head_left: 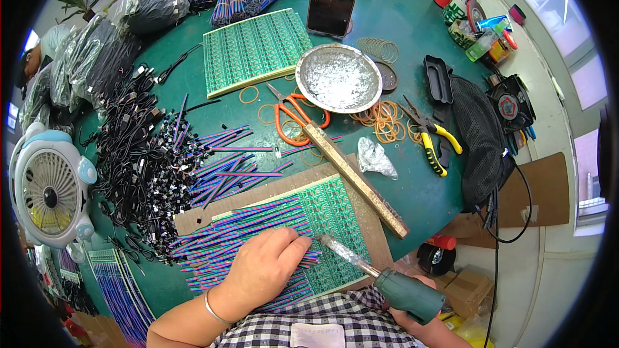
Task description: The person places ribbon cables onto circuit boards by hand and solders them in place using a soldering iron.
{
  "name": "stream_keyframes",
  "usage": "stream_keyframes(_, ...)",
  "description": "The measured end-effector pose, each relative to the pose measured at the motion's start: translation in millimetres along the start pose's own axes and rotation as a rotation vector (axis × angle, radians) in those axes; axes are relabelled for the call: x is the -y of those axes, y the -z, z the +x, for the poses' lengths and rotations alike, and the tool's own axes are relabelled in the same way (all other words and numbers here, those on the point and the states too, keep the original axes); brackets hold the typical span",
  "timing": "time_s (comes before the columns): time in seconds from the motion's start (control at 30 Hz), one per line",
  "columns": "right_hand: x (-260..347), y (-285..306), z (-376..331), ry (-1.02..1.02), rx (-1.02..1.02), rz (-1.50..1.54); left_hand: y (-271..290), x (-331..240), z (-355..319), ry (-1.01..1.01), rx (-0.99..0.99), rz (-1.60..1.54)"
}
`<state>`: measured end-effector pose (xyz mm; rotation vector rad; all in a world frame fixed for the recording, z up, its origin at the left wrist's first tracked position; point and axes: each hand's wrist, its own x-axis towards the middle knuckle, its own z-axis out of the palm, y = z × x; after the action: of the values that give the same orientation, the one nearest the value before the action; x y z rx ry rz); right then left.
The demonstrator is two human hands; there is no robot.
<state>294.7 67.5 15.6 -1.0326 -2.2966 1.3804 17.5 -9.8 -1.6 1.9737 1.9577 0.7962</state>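
"Which step now?"
"Soldering, I think. My right hand point(405, 319) grips the iron point(412, 294); my left hand point(263, 265) curls over wires point(258, 216), its pinch hidden."
"The green board point(340, 219)?"
"Beneath, at the desk's point(422, 200) near side. Next calls for steady wire."

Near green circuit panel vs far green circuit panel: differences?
The near green circuit panel is partly covered by blue-purple wires; the far green circuit panel has none across it. A brown sheet extends past the near panel; none shows at the far one. Both carry repeating rows of small circuits.
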Motion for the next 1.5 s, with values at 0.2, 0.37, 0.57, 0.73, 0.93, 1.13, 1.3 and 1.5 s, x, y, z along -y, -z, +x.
stream_keyframes(0.2,12.1,1.3,10.9,0.174,-0.108,-0.180,-1.0,1.3,0.0,-0.021,0.001,0.049)
stream_keyframes(0.37,16.1,3.7,9.0,-0.012,0.003,-0.144,-2.1,1.9,-0.9,-0.016,-0.001,0.050)
stream_keyframes(0.57,6.6,2.5,2.9,0.072,-0.025,-0.130,-0.9,-1.4,1.2,0.011,-0.003,0.009)
stream_keyframes(0.73,3.9,4.0,1.1,0.060,0.013,-0.153,-1.0,1.9,-0.2,-0.021,-0.004,0.045)
stream_keyframes(0.93,1.7,-2.4,-4.2,-0.017,-0.058,-0.038,-1.6,2.6,0.1,-0.022,-0.007,0.038)
stream_keyframes(1.13,-7.6,-2.2,-11.2,0.032,-0.083,-0.026,0.4,0.8,0.9,-0.020,-0.002,0.044)
stream_keyframes(1.3,-23.9,5.7,-16.7,0.020,0.112,-0.221,1.9,-0.9,0.5,-0.017,0.002,0.034)
stream_keyframes(1.5,-27.8,0.5,-20.6,-0.201,-0.007,0.322,12.2,-8.3,1.5,0.039,0.024,-0.006)
